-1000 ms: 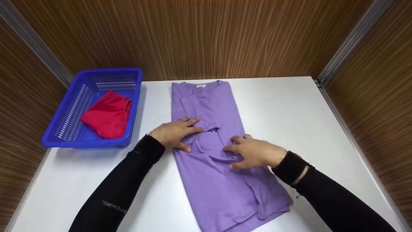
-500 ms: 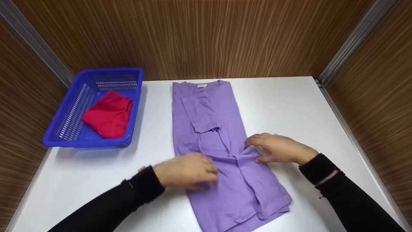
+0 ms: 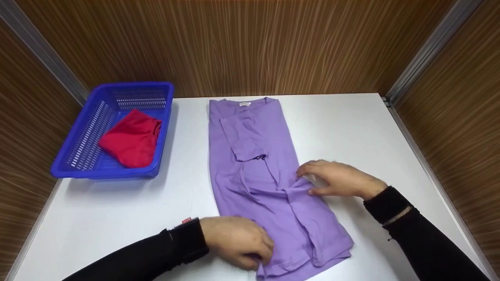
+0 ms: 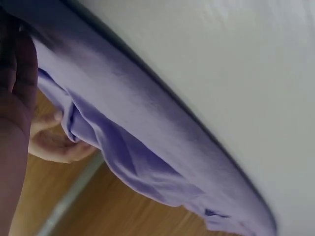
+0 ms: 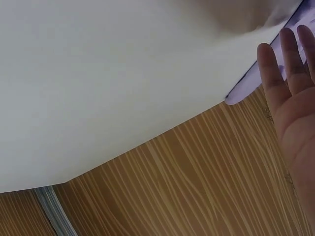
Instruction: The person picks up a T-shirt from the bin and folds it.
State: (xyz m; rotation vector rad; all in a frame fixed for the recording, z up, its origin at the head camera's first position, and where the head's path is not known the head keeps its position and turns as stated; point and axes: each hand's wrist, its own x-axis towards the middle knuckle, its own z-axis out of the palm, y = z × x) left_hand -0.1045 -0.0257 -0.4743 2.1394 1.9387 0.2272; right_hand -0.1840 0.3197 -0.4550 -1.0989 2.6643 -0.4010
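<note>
A purple long-sleeved shirt (image 3: 269, 140) lies lengthwise on the white table, its sides folded in and its collar with a white label at the far end. One sleeve lies down its middle, and wrinkles cross the lower half. At the near left corner of the hem, my left hand (image 3: 240, 240) grips the cloth with curled fingers. My right hand (image 3: 338, 179) rests at the shirt's right edge, about halfway down, thumb and fingers apart. The right wrist view shows the fingers (image 5: 290, 64) of that hand fairly straight beside the purple cloth; its thumb is out of that view.
On the left of the table (image 3: 371, 132) stands a blue plastic basket (image 3: 62, 171) with a folded red cloth (image 3: 131, 138) inside. Brown wood-grain panels (image 3: 273, 47) enclose the back and both sides.
My left hand has gone from the shirt's middle down to its near hem and taken hold there. My right hand has shifted outward to the right edge, then stayed.
</note>
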